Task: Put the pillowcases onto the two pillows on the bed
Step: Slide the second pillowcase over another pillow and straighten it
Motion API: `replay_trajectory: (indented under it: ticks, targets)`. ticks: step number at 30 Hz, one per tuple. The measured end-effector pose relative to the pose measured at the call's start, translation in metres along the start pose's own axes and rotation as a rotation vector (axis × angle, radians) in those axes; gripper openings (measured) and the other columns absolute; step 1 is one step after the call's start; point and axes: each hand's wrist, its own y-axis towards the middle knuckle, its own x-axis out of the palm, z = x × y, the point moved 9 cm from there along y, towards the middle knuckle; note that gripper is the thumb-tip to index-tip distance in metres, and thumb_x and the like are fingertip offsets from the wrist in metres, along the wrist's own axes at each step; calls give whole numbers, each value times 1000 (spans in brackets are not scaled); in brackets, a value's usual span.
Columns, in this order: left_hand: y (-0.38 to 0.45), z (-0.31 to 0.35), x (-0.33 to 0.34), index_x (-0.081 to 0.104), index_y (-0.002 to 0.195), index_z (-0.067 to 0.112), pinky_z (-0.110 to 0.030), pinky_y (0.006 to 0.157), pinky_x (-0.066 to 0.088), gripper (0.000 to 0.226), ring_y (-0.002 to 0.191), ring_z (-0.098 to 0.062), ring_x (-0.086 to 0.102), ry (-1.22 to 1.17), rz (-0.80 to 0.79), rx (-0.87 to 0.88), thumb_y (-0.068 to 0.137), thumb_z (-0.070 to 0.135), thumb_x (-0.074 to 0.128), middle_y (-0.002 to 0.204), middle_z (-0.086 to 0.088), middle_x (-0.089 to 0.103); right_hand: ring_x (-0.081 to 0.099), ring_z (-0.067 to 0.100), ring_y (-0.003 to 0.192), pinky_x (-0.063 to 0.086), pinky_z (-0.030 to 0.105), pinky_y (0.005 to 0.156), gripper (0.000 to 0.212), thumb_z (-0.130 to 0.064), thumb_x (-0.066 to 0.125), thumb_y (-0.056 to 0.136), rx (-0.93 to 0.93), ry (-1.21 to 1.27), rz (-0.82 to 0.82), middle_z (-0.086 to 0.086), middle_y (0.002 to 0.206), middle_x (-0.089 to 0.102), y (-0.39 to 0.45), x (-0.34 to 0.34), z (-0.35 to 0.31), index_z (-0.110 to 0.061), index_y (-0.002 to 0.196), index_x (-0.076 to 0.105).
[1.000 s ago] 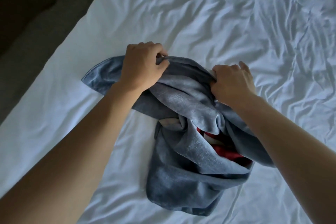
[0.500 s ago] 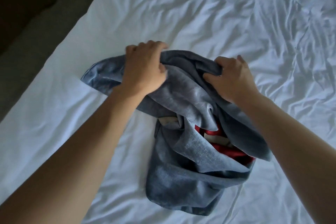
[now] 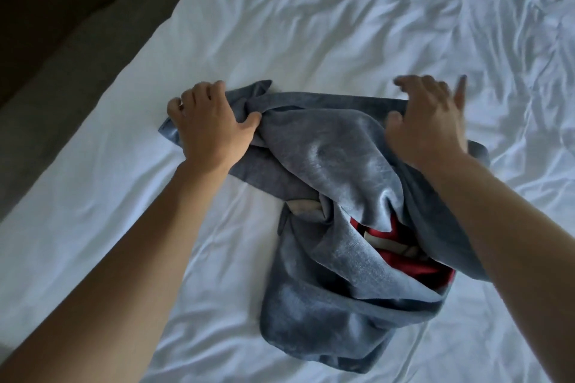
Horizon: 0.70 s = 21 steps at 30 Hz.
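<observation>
Left hand [image 3: 209, 127] grip bunching grey pillowcase [image 3: 336, 227], right hand [image 3: 429, 121] spread loose on it, rumpled white sheet [image 3: 311, 25] around

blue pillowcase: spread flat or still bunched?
Bunched. The blue pillowcase lies in twisted folds on the white sheet, red fabric showing in a gap; left hand grips its far edge.

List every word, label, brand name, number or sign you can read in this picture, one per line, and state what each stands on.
None: no readable text anywhere in the head view.
The red and pale pattern showing through the opening of the blue-grey pillowcase forms shapes, but no letters can be made out.
The white bed sheet, the left hand and the right hand bear no writing.
</observation>
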Motion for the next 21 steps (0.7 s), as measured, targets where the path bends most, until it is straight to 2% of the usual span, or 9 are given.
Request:
replay_trajectory:
  ticks: [3, 5, 7, 9, 11, 13, 16, 18, 21]
  targets:
    - [5, 9, 0, 60, 115, 13, -47, 101, 28, 51, 105, -34, 55, 17, -26, 31, 84, 53, 57, 107, -9, 65, 49, 24, 132, 8, 56, 123, 51, -38, 56, 93, -192, 55, -49, 3, 136, 59, 4, 12, -74, -21, 140, 49]
    - [9, 16, 1, 61, 111, 17, -45, 100, 28, 37, 100, -32, 58, -16, -59, 70, 87, 45, 58, 99, -5, 68, 47, 22, 133, 7, 53, 123, 63, -54, 53, 88, -292, 99, -138, 0, 139, 57, -2, 27, -118, -24, 143, 45]
    - [12, 25, -3, 61, 107, 19, -42, 98, 29, 26, 96, -29, 59, -95, -49, 115, 89, 37, 60, 92, -2, 69, 44, 23, 135, 4, 53, 123, 75, -60, 59, 81, -373, 97, -223, -1, 140, 55, -12, 44, -150, -26, 146, 40]
    - [13, 32, -12, 62, 104, 21, -40, 98, 29, 20, 94, -26, 61, -193, -14, 151, 88, 33, 63, 89, 1, 69, 45, 24, 133, 6, 54, 123, 76, -48, 65, 81, -400, 35, -234, -2, 137, 56, -18, 58, -160, -24, 147, 36]
    - [12, 35, -18, 64, 105, 24, -41, 103, 28, 21, 98, -25, 60, -257, 10, 180, 86, 30, 64, 91, 4, 69, 52, 25, 124, 7, 51, 123, 59, -26, 61, 85, -347, -13, -170, -2, 124, 64, -15, 60, -147, -24, 141, 43]
    - [7, 28, -19, 62, 113, 25, -45, 111, 25, 32, 112, -23, 56, -241, 47, 159, 83, 34, 66, 105, 5, 66, 56, 27, 114, 8, 49, 123, 43, -13, 54, 85, -222, -34, -103, 0, 112, 68, -9, 55, -117, -22, 127, 55]
    - [-4, 7, -18, 54, 128, 19, -46, 114, 22, 59, 130, -23, 44, -238, 119, 11, 77, 44, 69, 129, 1, 56, 56, 32, 111, 10, 51, 122, 30, -6, 48, 85, -29, -78, -17, 6, 104, 67, 0, 42, -69, -15, 112, 58]
    - [-12, -1, -10, 53, 129, 18, -44, 111, 23, 61, 130, -24, 42, -248, 85, -72, 76, 45, 68, 131, -1, 53, 53, 36, 114, 9, 55, 121, 36, -3, 48, 84, 28, -136, 0, 10, 108, 64, 3, 35, -51, -10, 118, 54]
    - [-20, 5, 7, 62, 112, 25, -40, 102, 24, 29, 116, -25, 47, -182, 7, -32, 83, 33, 61, 113, 3, 61, 47, 37, 123, 8, 61, 121, 63, -4, 53, 75, -111, -124, 30, 13, 125, 56, 4, 28, -71, -10, 137, 45]
